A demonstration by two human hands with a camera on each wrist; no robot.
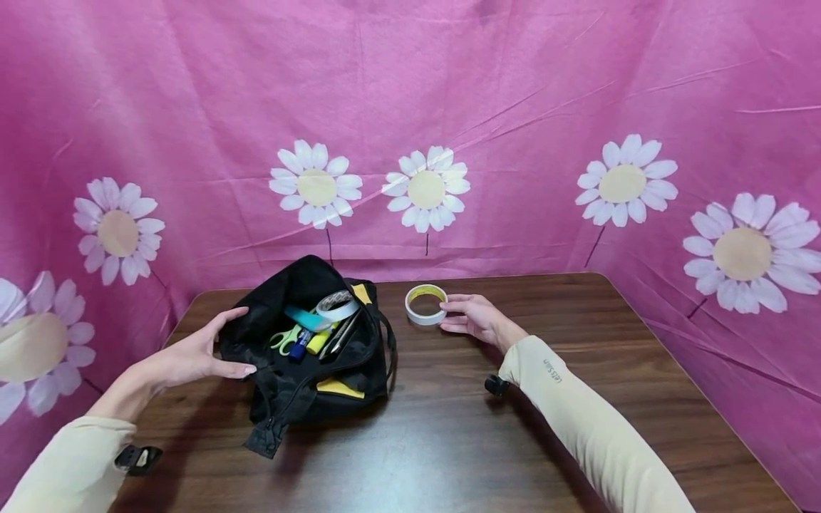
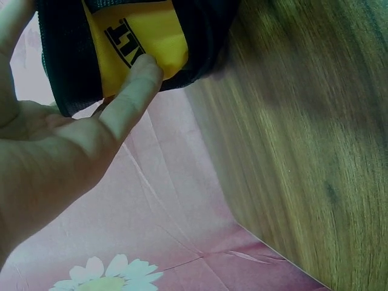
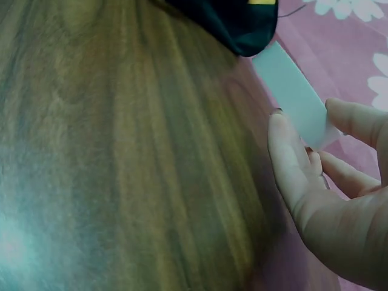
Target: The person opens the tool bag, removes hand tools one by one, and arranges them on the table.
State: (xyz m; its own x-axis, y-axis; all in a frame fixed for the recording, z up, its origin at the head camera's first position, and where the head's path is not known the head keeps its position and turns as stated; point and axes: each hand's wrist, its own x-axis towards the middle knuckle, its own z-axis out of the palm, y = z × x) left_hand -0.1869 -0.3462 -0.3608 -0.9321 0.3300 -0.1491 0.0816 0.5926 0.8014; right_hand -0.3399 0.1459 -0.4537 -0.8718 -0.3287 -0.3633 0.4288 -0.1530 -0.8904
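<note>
Our left hand, spread wide, grips the black bag by its rim, seemingly so the mouth gapes, while our right hand, only narrowly parted, pinches the tape roll by its nearest side, between both hands.

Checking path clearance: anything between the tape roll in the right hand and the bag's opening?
No separate object visible; only the rim and black strap of the bag, on the side facing the tape roll, stand in between.
</note>
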